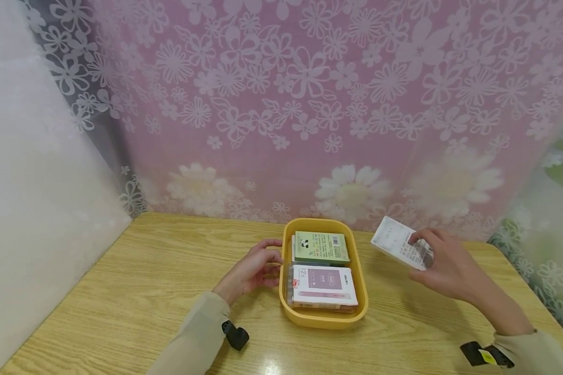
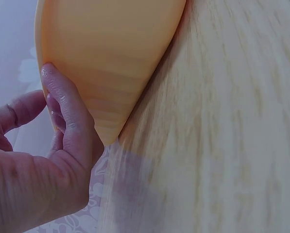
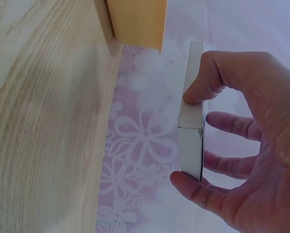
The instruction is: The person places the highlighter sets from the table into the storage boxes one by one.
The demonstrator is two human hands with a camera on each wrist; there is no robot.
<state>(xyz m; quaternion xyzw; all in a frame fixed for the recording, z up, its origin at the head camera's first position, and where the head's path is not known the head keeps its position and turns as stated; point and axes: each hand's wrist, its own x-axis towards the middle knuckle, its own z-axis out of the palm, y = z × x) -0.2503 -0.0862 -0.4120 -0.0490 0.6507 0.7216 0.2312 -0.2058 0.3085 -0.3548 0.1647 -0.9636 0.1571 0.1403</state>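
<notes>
My right hand (image 1: 450,265) grips a small white printed box (image 1: 396,239) by its edges, above the table to the right of a yellow bin (image 1: 323,322). The right wrist view shows this white box (image 3: 191,116) edge-on, with thumb and fingers around it. My left hand (image 1: 258,265) touches the bin's left side. Seen from the left wrist, bent fingers (image 2: 67,102) rest at the bin's rim and outer wall (image 2: 110,53). Inside the bin lie a green box with a panda picture (image 1: 321,246) at the back and a white box with a purple label (image 1: 326,286) in front.
The bin stands on a wood-grain table (image 1: 169,281). Behind the table hangs a pink flowered curtain (image 1: 281,104). Pale sheeting (image 1: 42,182) hangs at the left, and a leaf-patterned cloth (image 1: 544,219) at the right.
</notes>
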